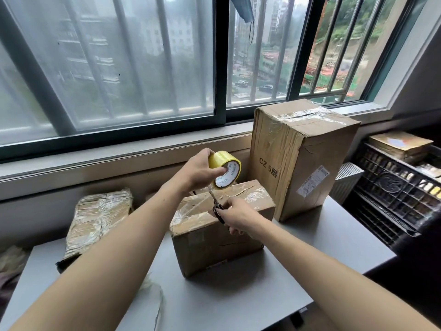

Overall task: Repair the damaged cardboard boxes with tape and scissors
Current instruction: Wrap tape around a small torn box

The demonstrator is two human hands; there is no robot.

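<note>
Three cardboard boxes sit on the grey table (238, 295) under the barred window (133, 68). The small box (219, 230), patched with wrinkled clear tape, stands in the middle beneath both hands. A tall box (300, 161) marked "CZ 5" rises just behind it to the right, touching or nearly touching its back corner, and a crushed, tape-wrapped box (97, 218) lies off to the left, hanging over the table's edge. The left hand (198, 172) grips a yellow tape roll (225, 173) above the small box, thumb hooked into the core, a strip stretched down to the lid. The right hand (238, 217) holds dark-handled scissors (217, 206), fingers curled through the loops, blades at the strip; how wide they gape I cannot tell. A black plastic crate (391, 194) stands beyond the table's right side.
</note>
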